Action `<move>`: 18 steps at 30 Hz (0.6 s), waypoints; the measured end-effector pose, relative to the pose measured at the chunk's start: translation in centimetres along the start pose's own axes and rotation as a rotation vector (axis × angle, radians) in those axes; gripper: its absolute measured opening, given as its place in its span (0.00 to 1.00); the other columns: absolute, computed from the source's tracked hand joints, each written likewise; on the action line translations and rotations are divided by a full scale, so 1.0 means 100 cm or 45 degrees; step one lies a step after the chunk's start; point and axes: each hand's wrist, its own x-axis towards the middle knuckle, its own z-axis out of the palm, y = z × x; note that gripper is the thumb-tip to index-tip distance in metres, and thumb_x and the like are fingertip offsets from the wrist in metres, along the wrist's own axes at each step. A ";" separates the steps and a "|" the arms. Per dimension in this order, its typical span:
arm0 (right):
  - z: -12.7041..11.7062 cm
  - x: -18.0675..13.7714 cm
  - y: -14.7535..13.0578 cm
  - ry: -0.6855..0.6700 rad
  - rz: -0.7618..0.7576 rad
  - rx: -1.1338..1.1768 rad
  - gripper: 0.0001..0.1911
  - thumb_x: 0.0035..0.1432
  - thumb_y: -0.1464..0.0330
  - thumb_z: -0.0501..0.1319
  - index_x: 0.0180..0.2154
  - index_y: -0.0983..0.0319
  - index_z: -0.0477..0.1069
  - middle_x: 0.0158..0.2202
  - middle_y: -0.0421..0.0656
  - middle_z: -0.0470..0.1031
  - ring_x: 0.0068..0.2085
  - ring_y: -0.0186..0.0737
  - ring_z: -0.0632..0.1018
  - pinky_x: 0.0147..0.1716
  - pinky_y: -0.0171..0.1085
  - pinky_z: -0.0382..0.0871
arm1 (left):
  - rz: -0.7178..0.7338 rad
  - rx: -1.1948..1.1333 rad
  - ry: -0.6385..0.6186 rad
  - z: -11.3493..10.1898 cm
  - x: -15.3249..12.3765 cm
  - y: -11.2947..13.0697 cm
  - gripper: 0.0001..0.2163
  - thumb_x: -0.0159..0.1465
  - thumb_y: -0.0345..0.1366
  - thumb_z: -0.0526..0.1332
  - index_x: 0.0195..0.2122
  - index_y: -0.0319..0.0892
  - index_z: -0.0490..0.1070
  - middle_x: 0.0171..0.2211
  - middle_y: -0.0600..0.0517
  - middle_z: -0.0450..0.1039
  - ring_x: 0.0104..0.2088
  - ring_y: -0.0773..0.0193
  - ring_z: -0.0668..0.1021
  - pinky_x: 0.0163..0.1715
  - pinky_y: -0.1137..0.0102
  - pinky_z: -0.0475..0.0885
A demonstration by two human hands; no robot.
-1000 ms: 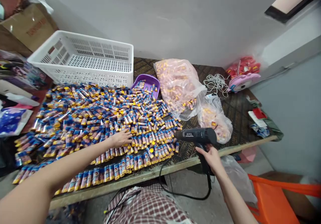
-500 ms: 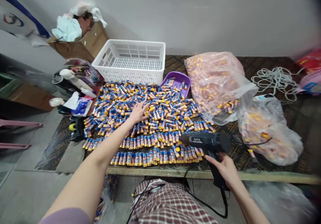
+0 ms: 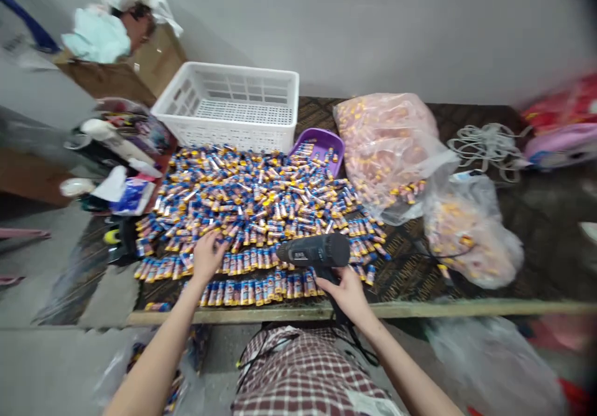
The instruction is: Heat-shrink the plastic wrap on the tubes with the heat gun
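My right hand (image 3: 346, 293) is wrapped round the handle of a black heat gun (image 3: 313, 250). Its nozzle points left, over the right part of two rows of small blue-and-yellow tubes. My left hand (image 3: 206, 257) reaches down at the near edge of a big loose pile of the same tubes (image 3: 242, 192). Its thumb and fingers look apart and touch tubes there; blur hides whether one is between them. The back row (image 3: 247, 262) runs beside this hand, and the front row (image 3: 256, 291) lies along the table's near edge.
Behind the pile stand a white plastic basket (image 3: 233, 127) and a purple scoop tray (image 3: 339, 148). Clear bags of tubes (image 3: 382, 136) lie to the right, beside a coiled white cord (image 3: 489, 145). A black tape dispenser (image 3: 124, 242) sits at left. The heat gun's cable hangs near my lap.
My left hand has moved left and nearer from the pile's middle. My right hand has carried the heat gun left over the rows. The whole view has shifted slightly.
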 end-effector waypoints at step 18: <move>-0.240 -0.028 0.108 0.434 0.212 -0.346 0.24 0.43 0.57 0.64 0.39 0.68 0.72 0.39 0.53 0.77 0.41 0.51 0.76 0.43 0.46 0.66 | -0.038 0.007 -0.097 0.058 -0.067 0.130 0.16 0.59 0.41 0.51 0.45 0.41 0.66 0.46 0.43 0.69 0.49 0.53 0.70 0.49 0.57 0.65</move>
